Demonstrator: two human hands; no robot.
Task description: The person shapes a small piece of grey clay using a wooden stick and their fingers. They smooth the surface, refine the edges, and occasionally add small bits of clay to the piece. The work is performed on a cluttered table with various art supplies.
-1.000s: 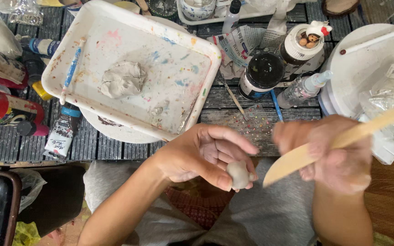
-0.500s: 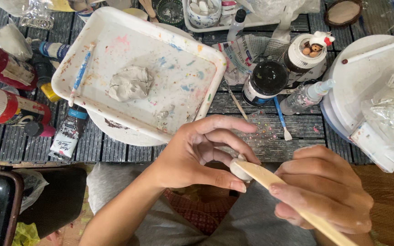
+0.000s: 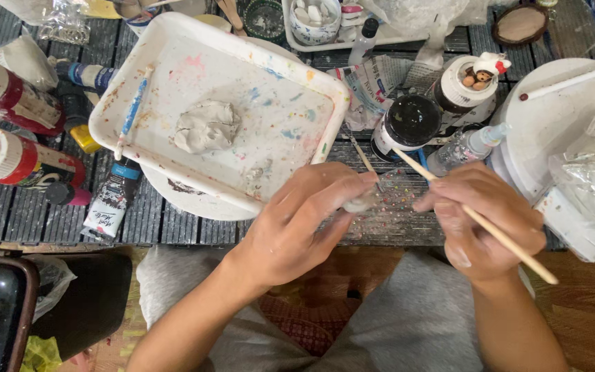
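Observation:
My left hand pinches a small pale lump of clay between thumb and fingertips, over the front edge of the dark slatted table. My right hand grips a thin wooden stick that runs from upper left to lower right, its tip near the clay piece. A bigger grey clay lump lies in the paint-stained white tray just beyond my left hand.
Red paint bottles and tubes lie at the left. A black-lidded jar, a white jar with small figures and a small clear bottle stand behind my hands. A white round lid with plastic wrap sits right. A blue brush rests in the tray.
Both hands have moved up toward the table. The wide flat wooden tool seen before in my right hand now shows as a thin stick, held across the fingers.

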